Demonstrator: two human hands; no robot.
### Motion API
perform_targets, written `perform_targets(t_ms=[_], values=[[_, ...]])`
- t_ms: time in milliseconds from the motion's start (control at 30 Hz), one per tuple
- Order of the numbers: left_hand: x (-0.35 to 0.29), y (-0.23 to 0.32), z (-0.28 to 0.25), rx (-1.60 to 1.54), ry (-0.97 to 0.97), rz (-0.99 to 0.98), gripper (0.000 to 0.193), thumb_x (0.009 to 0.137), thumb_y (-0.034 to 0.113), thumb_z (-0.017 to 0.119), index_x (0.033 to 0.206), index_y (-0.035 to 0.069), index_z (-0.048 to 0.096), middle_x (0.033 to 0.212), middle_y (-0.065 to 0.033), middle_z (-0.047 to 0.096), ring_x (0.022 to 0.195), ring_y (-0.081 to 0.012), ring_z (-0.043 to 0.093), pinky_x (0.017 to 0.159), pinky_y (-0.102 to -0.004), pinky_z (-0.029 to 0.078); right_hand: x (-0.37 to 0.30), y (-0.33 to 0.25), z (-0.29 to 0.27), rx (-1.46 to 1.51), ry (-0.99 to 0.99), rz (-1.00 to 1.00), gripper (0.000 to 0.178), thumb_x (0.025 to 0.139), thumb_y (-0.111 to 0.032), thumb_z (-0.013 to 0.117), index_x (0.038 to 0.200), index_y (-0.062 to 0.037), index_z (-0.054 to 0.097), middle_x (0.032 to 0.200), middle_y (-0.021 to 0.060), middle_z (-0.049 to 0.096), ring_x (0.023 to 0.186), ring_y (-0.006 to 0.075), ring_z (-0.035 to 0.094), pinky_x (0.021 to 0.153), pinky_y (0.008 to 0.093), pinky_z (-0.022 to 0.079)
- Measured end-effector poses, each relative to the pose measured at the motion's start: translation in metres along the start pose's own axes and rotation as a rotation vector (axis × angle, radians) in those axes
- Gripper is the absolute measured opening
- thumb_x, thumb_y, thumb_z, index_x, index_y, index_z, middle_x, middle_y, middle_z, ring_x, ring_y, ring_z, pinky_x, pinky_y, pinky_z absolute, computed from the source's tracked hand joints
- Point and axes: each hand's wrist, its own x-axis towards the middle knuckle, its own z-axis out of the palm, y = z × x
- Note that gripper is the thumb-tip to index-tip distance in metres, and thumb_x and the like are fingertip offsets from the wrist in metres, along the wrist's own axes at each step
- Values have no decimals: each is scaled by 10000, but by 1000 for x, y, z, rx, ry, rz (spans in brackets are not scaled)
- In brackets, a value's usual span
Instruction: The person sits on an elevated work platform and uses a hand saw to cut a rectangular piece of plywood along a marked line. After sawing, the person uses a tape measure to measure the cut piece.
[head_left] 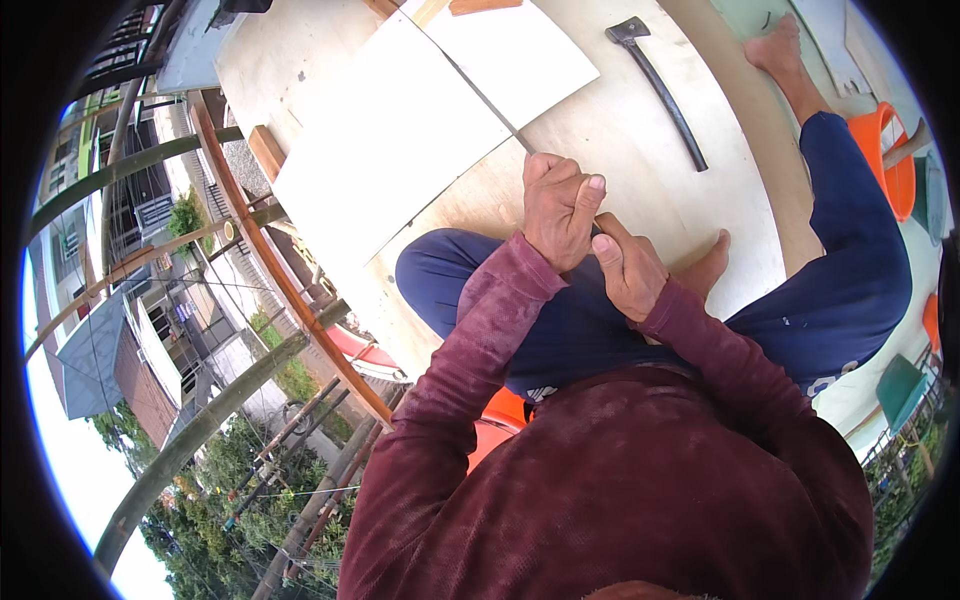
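Note:
I sit on a plywood floor (620,130) with my legs folded, both hands close together in front of my knee. My left hand (560,205) is closed around the handle end of a thin saw blade (480,90). My right hand (625,268) grips just below it, thumb up, touching the left hand. The blade runs up and left along the gap between two parts of a white board: a large part (390,140) on the left and a smaller part (520,50) on the right. The handle itself is hidden inside my fists.
A hatchet-like tool with a dark handle (665,95) lies on the plywood to the right. An orange bucket (885,150) stands at far right beyond my leg. The platform's edge (270,260) drops off at left, with bamboo poles (200,430), rooftops and trees below.

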Motion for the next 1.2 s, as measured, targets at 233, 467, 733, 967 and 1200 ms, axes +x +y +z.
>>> perform_targets(t_ms=[233,467,733,967,1200], values=[[77,-84,-19,93,9,-9,478,1000,291,537,599,30,530,624,-86,491,819,-275,440,822,-437,378,124,24,25,-30,141,-14,449,1070,-438,316,1041,-37,517,695,228,558,646,434,572,636,484,433],[-2,0,-4,33,22,-25,457,1010,305,507,633,58,584,683,-39,495,861,-255,460,1127,-512,185,10,-9,-2,-47,-40,65,476,1063,-443,303,1170,-41,535,735,249,608,702,473,612,634,514,443],[48,-61,-27,74,-83,-47,464,1010,307,527,632,39,558,643,-74,474,818,-270,453,961,-448,338,96,11,23,-32,15,92,459,1061,-443,313,1123,-43,528,732,243,612,707,471,610,650,517,445],[28,-42,-17,66,51,-87,449,1001,308,548,646,35,580,646,-70,483,810,-273,436,1009,-477,324,74,8,24,-49,-9,83,425,1063,-407,326,1159,-52,540,725,257,607,733,476,615,668,522,452],[16,-36,-21,123,-89,1,443,1028,288,483,687,27,589,686,-81,503,827,-261,438,805,-392,393,57,0,15,-41,-58,123,450,1060,-432,324,1190,-55,533,790,267,629,761,488,615,680,536,457]])
